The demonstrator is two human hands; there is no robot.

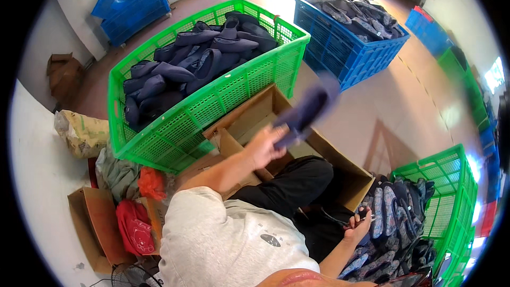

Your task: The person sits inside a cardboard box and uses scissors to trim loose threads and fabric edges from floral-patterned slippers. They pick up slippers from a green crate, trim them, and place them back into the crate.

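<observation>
- Presently, a dark shoe [313, 105] is gripped at one end by the left hand [267, 146]; it could be dropped if slackly held.
- A small metal-tipped tool [364, 212] appears pinched in the right hand [357, 227]; patterned shoes [389, 212] beside those fingers could be snagged.
- Beyond the left fingers, navy shoes [204, 53] are heaped in a green crate [228, 93]; other shoes [366, 16], in a blue crate [345, 56].

Raised shoe [313, 106]: plain navy, as I read it from here. Green crate [186, 133]: navy shoes [212, 56], heaped between its corners. Blue crate [326, 48]: speckled shoes [364, 17], grey and black, at its top edges. Second green crate [452, 218], left edge: mottled shoes [390, 215], blue-grey and black. Carton [348, 169]: brown.
</observation>
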